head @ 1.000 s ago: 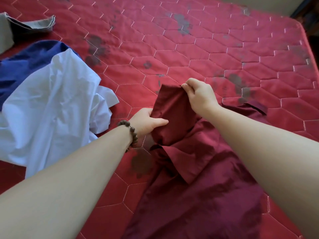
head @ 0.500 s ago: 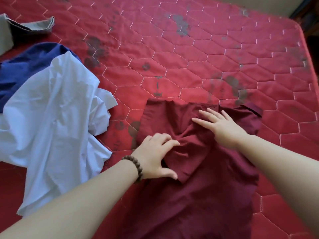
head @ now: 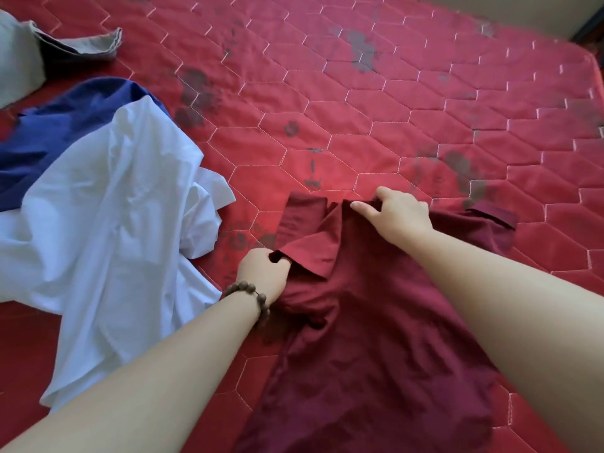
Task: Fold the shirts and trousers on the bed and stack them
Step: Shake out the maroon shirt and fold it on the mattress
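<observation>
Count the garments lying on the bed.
4: maroon shirt in both hands, white shirt to its left, blue garment beneath that, grey garment far left. Others may lie out of frame.

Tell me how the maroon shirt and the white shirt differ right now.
The maroon shirt is dark red; the white shirt is white. The left hand and right hand grip the maroon shirt; the white shirt lies untouched. The maroon shirt lies mostly spread; the white shirt is crumpled. Both lie on the bed, unfolded.
</observation>
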Tool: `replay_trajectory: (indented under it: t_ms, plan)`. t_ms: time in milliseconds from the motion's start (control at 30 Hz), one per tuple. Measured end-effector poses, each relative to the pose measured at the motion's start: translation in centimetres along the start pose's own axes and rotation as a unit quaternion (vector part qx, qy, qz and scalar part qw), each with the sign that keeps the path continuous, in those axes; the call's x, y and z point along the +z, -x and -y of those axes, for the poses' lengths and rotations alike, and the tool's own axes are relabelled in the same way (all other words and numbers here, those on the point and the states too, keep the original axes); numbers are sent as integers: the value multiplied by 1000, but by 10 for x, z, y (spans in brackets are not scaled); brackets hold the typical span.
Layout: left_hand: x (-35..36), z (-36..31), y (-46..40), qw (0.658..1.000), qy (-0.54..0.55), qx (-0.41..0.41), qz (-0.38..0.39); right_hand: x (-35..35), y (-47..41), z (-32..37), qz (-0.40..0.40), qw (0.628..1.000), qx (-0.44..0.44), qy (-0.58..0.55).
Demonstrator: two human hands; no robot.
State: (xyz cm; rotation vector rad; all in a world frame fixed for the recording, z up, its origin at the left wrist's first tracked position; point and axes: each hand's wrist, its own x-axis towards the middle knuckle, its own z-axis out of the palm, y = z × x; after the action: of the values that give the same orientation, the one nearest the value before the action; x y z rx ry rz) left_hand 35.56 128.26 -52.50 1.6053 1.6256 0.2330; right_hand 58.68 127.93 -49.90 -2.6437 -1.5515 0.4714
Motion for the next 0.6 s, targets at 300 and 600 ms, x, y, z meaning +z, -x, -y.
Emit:
replay_trajectory:
  t_ms: [300,600]
  plan:
    - [-4,10,-4,1000,-23,-1,-14,9,7,13,35,956,-274,98]
    - [-10,6,-19,996,-9,-87,25,20,-24,49,-17,999,-32,6]
